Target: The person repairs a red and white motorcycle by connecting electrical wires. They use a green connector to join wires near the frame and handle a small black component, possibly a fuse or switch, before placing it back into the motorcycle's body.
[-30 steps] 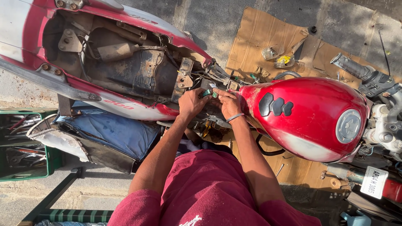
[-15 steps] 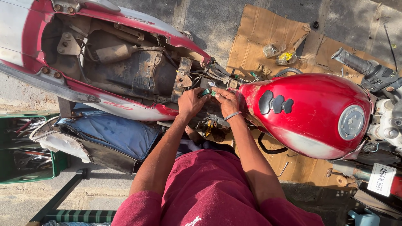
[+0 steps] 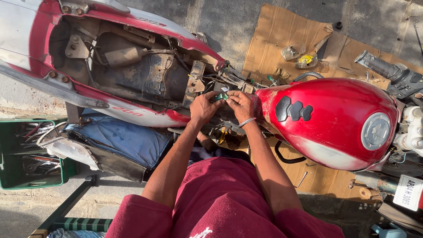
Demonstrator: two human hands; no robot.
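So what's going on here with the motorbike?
A person in a maroon shirt leans over a red motorcycle with its seat off. Both hands meet at the frame just behind the red fuel tank: the left hand and right hand pinch a small green part among the wiring there. The open seat bay lies bare and dusty. A green crate of tools sits beside the bike, and cardboard lies beneath the tank.

**Access tight at the frame gap**

Left hand [image 3: 203, 107] and right hand [image 3: 240, 105] met over a small green part [image 3: 219, 96], hemmed in by the red fuel tank [image 3: 337, 119] just beside the right hand and loose wiring [image 3: 207, 79] beyond. The open seat bay [image 3: 132, 66] offered room leftward. A green crate [image 3: 17, 176] stood well apart.
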